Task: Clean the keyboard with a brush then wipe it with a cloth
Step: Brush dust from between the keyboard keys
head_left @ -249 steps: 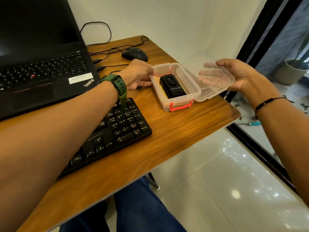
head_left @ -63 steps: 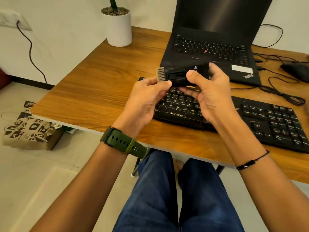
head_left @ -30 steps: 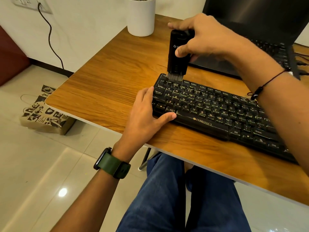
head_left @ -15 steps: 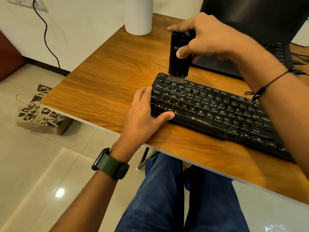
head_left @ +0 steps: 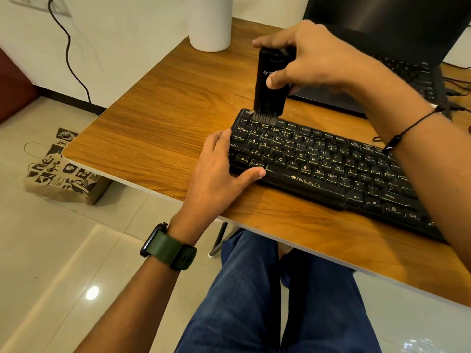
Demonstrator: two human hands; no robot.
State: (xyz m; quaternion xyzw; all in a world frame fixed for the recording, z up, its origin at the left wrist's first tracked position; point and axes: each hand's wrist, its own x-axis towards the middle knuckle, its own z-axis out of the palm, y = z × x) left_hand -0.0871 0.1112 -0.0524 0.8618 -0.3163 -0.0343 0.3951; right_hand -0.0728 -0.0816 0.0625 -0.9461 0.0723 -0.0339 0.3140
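The keyboard (head_left: 331,164) lies flat on the tabletop (head_left: 158,118), near the front edge, right in front of the laptop (head_left: 387,26). The brush (head_left: 270,82) stands almost straight up on its far left corner, and its gray bristles touch the top row of keys. About two seconds ago both hands held the brush up in the air over the keyboard. Now it has come down onto the keys, and in the last second it has barely moved along them, so I think the sweeping has only just started. The right hand (head_left: 313,57) grips the black body of the brush, with the thumb on the front and the fingers curled round the back. The left hand (head_left: 219,169) has let go of the brush. It lies flat with straight fingers at the left end of the keyboard, its thumb on the front edge, and it seems to keep the keyboard from sliding. Most of the keys have not been brushed yet, I think, and the wiping comes after. I can see no cloth. A white pot (head_left: 210,21) stands at the back of the tabletop.
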